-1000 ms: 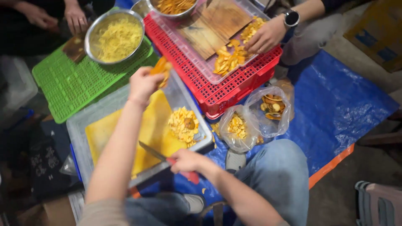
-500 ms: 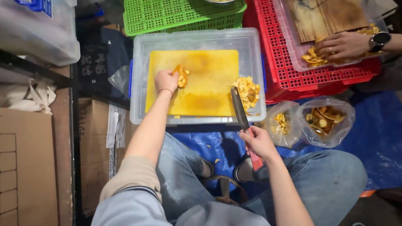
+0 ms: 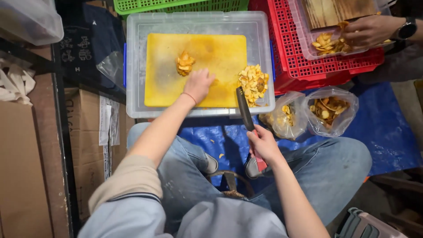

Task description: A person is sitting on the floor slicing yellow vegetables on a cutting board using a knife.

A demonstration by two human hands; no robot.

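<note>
Left hand point(image 3: 199, 84) lies open, palm down, on the yellow cutting board point(image 3: 167, 75), just beside a small orange piece of fruit point(image 3: 185, 63) near the middle of the board. Right hand point(image 3: 263, 143) grips the red handle of a knife point(image 3: 245, 109); its blade rests across the front edge of the clear plastic tub point(image 3: 132, 66) that carries the board. A heap of cut slices point(image 3: 253, 82) lies at the board's right edge. Below are two plastic bags point(image 3: 328, 110) on a blue tarp point(image 3: 387, 132), a red crate point(image 3: 308, 66) and cardboard boxes point(image 3: 22, 154).
</note>
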